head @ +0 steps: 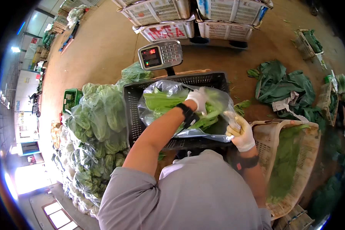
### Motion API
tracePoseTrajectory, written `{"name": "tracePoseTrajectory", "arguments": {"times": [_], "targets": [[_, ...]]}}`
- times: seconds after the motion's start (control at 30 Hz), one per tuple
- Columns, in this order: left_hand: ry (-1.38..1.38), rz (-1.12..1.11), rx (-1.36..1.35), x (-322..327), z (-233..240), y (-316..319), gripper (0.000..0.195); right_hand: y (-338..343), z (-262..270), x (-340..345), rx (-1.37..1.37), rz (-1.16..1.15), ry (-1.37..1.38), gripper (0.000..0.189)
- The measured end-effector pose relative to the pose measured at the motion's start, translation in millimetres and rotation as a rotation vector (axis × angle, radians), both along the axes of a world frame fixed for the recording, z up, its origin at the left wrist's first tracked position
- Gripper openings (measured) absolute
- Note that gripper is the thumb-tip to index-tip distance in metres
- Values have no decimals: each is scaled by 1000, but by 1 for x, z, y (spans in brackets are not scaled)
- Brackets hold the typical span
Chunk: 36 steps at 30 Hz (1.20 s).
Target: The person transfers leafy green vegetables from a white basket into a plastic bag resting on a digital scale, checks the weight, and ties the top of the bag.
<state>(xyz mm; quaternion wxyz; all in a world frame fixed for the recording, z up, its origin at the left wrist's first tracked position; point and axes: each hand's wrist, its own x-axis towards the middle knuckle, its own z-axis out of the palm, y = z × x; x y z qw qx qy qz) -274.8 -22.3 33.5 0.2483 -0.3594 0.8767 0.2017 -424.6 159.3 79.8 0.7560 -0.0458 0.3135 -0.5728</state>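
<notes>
A clear plastic bag (172,86) lies in a black plastic crate (129,120) in front of me, with leafy green vegetables (164,102) inside it. My left hand (197,99), in a white glove, is over the greens at the bag's mouth; its fingers are blurred, so their grip cannot be made out. In a white and yellowish glove, my right hand (238,130) grips the bag's edge near the crate's right side. Behind the crate stands a digital scale display (160,55) with lit red digits.
Bagged green vegetables (103,115) are piled at the left. At the right stands a white plastic crate (307,161) with leafy greens (286,164). Dark green sheeting (284,83) lies on the floor beyond it. Stacked white crates (172,30) stand at the top.
</notes>
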Motion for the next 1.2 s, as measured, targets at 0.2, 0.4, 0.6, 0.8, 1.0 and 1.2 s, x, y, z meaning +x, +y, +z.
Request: {"name": "tracePoseTrajectory", "arguments": {"times": [0.2, 0.4, 0.6, 0.8, 1.0, 1.2], "targets": [[31, -4, -245, -49, -19, 28, 60, 10, 20, 2, -10, -133, 18, 51], [675, 52, 66, -13, -219, 19, 67, 5, 37, 18, 7, -167, 174, 52], [757, 331, 69, -5, -162, -32, 37, -4, 48, 25, -36, -55, 209, 69], [542, 1083, -147, 162, -122, -74, 39, -12, 36, 17, -76, -88, 235, 70], [-166, 44, -72, 249, -17, 29, 25, -16, 22, 7, -53, -236, 206, 55], [-117, 120, -142, 318, 64, 91, 23, -1, 5, -16, 14, -223, 477, 47]]}}
